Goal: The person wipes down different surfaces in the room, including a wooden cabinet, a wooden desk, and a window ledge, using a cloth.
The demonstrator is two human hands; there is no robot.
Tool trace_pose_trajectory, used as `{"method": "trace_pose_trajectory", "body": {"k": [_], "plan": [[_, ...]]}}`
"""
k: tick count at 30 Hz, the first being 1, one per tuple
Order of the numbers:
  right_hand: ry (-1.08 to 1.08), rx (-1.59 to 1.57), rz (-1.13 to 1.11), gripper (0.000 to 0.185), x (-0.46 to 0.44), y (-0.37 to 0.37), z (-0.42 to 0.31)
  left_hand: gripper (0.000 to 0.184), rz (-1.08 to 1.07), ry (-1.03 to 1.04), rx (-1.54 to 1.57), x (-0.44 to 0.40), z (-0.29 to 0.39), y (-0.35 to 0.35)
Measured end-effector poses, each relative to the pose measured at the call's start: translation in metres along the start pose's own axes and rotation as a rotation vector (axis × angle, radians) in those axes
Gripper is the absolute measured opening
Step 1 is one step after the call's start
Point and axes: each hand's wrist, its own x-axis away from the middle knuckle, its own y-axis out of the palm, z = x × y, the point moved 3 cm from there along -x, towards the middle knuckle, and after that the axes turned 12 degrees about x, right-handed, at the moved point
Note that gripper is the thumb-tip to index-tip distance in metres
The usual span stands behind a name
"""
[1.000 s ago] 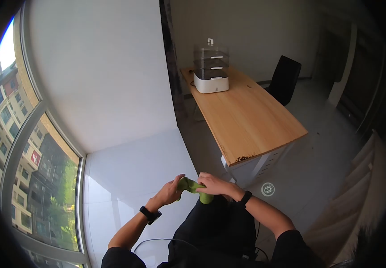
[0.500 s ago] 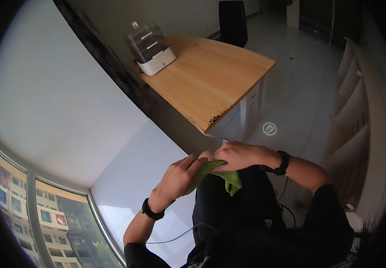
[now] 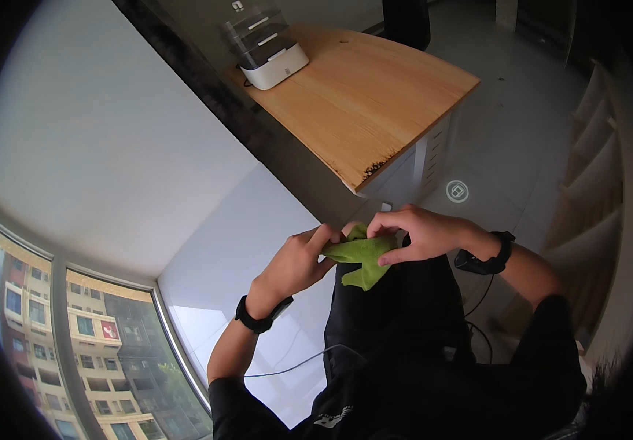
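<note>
A crumpled green cloth (image 3: 364, 258) is stretched between my two hands, above my dark-clothed lap. My left hand (image 3: 296, 262) grips its left end, fingers closed over the fabric. On the other side, my right hand (image 3: 428, 235) pinches the cloth's right edge between thumb and fingers. One corner of the cloth hangs down in the middle. Behind its upper edge is a small rounded shape that I cannot make out. Both wrists wear black bands.
A wooden desk (image 3: 375, 95) stands ahead, with a chipped, darkened near corner. On its far left sits a white appliance with dark clear tiers (image 3: 276, 67). Shelving (image 3: 587, 191) runs along the right, a window (image 3: 111, 345) is at lower left, and a cable (image 3: 294, 369) crosses beside my leg.
Both hands have risen slightly, and the right hand has moved to the right, away from the left. More of the cloth shows between them. The head view has shifted, moving the desk up and right.
</note>
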Motion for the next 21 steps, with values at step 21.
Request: {"method": "trace_pose_trajectory", "body": {"k": [21], "plan": [[0.033, 0.159, 0.099, 0.021, 0.001, -0.008, 0.008, 0.035, -0.052, -0.005, -0.203, -0.017, 0.021, -0.021]]}}
